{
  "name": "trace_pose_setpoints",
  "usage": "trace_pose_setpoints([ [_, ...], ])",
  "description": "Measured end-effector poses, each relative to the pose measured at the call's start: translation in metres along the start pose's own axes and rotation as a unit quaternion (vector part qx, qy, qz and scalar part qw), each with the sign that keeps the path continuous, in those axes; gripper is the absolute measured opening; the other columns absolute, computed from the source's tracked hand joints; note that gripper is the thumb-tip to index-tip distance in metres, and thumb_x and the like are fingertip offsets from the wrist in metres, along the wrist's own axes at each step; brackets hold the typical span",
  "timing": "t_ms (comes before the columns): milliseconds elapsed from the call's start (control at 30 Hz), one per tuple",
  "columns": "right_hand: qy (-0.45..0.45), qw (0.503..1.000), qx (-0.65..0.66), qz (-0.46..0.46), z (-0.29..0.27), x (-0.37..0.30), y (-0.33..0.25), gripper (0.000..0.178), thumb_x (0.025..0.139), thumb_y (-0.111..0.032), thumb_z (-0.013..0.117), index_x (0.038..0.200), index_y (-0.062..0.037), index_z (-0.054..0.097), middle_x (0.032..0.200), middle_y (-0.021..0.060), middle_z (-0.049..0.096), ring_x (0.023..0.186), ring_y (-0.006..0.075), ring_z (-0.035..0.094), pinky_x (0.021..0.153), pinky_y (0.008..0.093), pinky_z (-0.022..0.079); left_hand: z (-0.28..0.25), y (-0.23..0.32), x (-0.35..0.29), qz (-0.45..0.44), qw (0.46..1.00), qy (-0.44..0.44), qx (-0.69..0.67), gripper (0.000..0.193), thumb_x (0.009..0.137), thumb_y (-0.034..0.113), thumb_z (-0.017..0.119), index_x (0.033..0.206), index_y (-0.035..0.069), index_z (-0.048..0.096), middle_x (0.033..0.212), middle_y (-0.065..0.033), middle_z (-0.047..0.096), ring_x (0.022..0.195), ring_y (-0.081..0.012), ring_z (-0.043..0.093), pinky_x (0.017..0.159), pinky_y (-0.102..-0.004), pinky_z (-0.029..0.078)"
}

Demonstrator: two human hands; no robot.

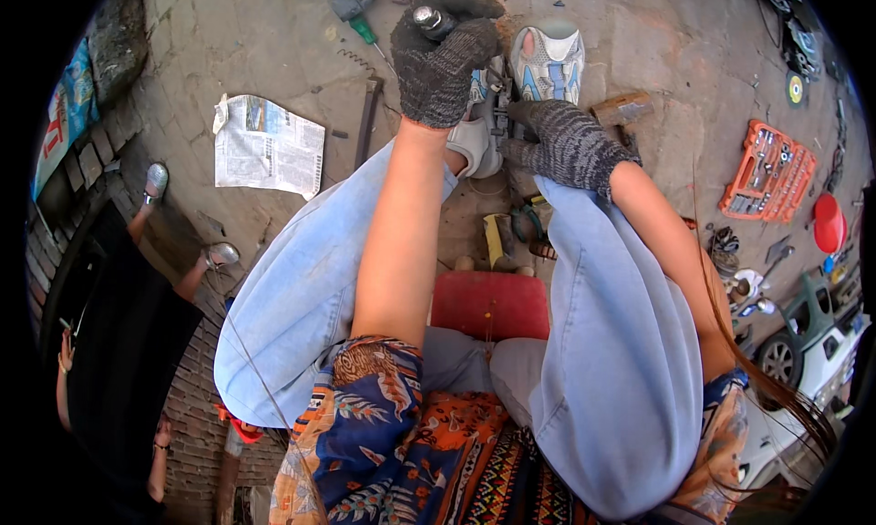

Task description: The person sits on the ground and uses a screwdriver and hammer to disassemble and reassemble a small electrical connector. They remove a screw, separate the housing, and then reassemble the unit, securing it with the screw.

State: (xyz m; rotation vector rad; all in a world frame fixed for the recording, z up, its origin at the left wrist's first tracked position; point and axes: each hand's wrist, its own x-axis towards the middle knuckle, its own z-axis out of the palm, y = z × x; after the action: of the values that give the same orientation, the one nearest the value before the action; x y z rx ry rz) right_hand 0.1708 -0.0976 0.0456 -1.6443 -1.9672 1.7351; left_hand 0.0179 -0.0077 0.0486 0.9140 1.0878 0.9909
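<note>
- Worked on paved ground (666, 32).
- Clasped tool (429, 17) in left hand (444, 64); set right hand (570, 144) by metal part (499, 98), with grip unclear.
- Looked unfinished, with metal part between shoes (553, 67).

Newspaper (271, 151) left of left grip (443, 69)

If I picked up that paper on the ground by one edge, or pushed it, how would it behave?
The paper would probably flop, since it looks thin and its top-left corner is already crumpled. It is likely light for its size, lying as a thin sheet. Pushed, it might wrinkle or snag, because the paving looks rough.
</note>
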Motion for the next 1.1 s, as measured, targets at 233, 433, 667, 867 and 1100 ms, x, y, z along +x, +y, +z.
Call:
trace_pose_setpoints([
  [233,-0.036,0.999,-0.012,0.019,-0.006,0.002,0.000,0.054,0.084,-0.035,0.063,0.126,-0.0022,0.054,0.110,0.0224,0.062,0.099,0.0354,0.061,0.089,0.0416,0.048,0.011,0.006,0.003,0.010,0.999,-0.030,0.007,0.019,0.073,0.009,0.066,0.090,0.002,0.063,0.076,-0.0018,0.062,0.063,-0.0099,0.056,0.059,-0.0237,0.047],
  [433,-0.049,0.998,-0.021,0.028,-0.010,0.000,-0.004,0.056,0.085,-0.038,0.062,0.128,-0.0037,0.053,0.116,0.0229,0.060,0.106,0.0354,0.059,0.093,0.0415,0.046,0.015,-0.002,0.006,0.005,0.999,-0.031,-0.017,0.018,0.077,0.017,0.069,0.084,0.002,0.064,0.072,-0.0010,0.061,0.062,-0.0094,0.055,0.056,-0.0234,0.044],
  [667,-0.052,0.998,-0.014,0.027,-0.012,0.000,-0.002,0.056,0.086,-0.040,0.061,0.128,-0.0031,0.053,0.118,0.0227,0.059,0.110,0.0357,0.057,0.096,0.0413,0.044,0.016,-0.009,0.015,0.038,0.996,-0.071,-0.045,0.029,0.081,0.032,0.069,0.081,0.003,0.063,0.068,-0.0005,0.059,0.056,-0.0088,0.051,0.050,-0.0228,0.038],
  [867,-0.047,0.999,-0.016,0.023,-0.009,0.000,0.002,0.056,0.086,-0.040,0.061,0.127,-0.0033,0.053,0.119,0.0220,0.059,0.111,0.0357,0.057,0.096,0.0410,0.044,0.021,-0.009,0.014,0.037,0.997,-0.036,-0.049,0.028,0.081,0.030,0.069,0.081,0.003,0.063,0.066,-0.0003,0.058,0.053,-0.0084,0.049,0.048,-0.0224,0.036],
  [1100,-0.057,0.998,-0.009,0.029,-0.011,0.000,0.001,0.056,0.086,-0.039,0.061,0.128,-0.0038,0.053,0.120,0.0216,0.059,0.111,0.0351,0.057,0.097,0.0406,0.044,0.024,-0.003,0.011,-0.034,0.998,-0.016,-0.044,0.026,0.082,0.028,0.067,0.079,0.003,0.064,0.063,0.0002,0.057,0.050,-0.0072,0.047,0.046,-0.0216,0.035],
])
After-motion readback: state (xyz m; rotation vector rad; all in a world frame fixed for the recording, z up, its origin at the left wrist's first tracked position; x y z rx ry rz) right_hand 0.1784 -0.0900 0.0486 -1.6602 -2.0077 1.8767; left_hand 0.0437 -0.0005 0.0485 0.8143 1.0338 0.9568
